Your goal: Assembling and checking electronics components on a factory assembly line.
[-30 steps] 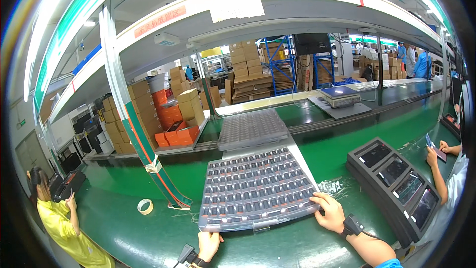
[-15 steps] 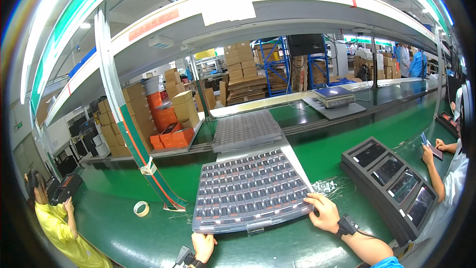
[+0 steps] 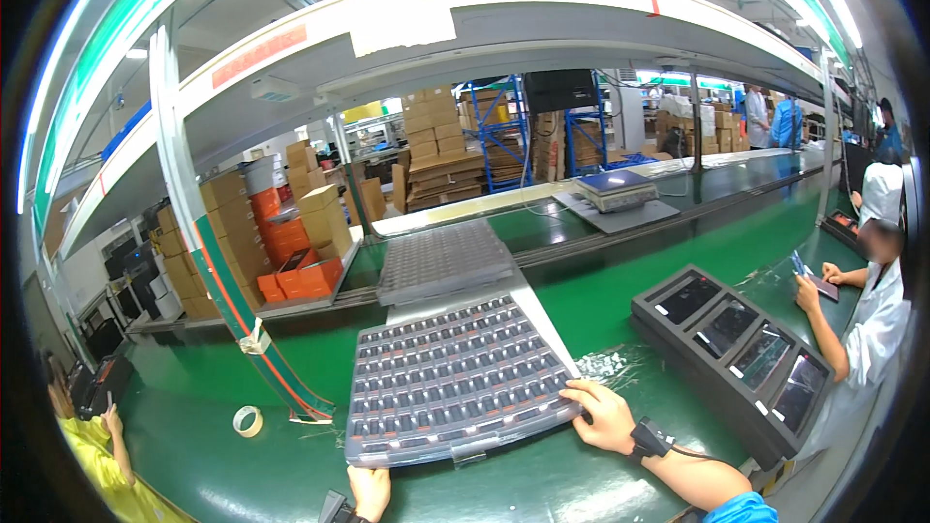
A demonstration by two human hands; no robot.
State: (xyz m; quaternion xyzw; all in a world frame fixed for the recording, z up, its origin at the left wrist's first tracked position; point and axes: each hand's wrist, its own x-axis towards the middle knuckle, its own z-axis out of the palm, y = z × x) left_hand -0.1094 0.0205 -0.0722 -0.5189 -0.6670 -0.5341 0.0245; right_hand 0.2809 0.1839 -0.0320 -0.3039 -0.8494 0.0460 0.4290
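Observation:
A clear plastic blister tray [image 3: 455,383] with rows of small dark parts, some with orange edges, lies in front of me, its near edge slightly raised. My left hand [image 3: 369,492] is closed on its near left corner, most of the fingers hidden underneath. At the near right corner my right hand [image 3: 603,416] grips the rim, fingers on top along the edge. Directly behind it, a second blister tray [image 3: 446,261], or stack of them, rests above a pale board [image 3: 542,315]; its contents are hard to make out.
Right of my hands stands a black foam holder [image 3: 712,329] with several dark-screened devices. A tape roll [image 3: 248,421] lies left, near a metal post [image 3: 208,252]. A scale [image 3: 617,191] sits on the far ledge. Co-workers' hands [image 3: 806,291] are at work on the right; another person [image 3: 107,455] is at left.
My view has turned a little to the right, so the whole scene sits further left. Both hands keep their hold on the near blister tray, which has hardly moved against the bench.

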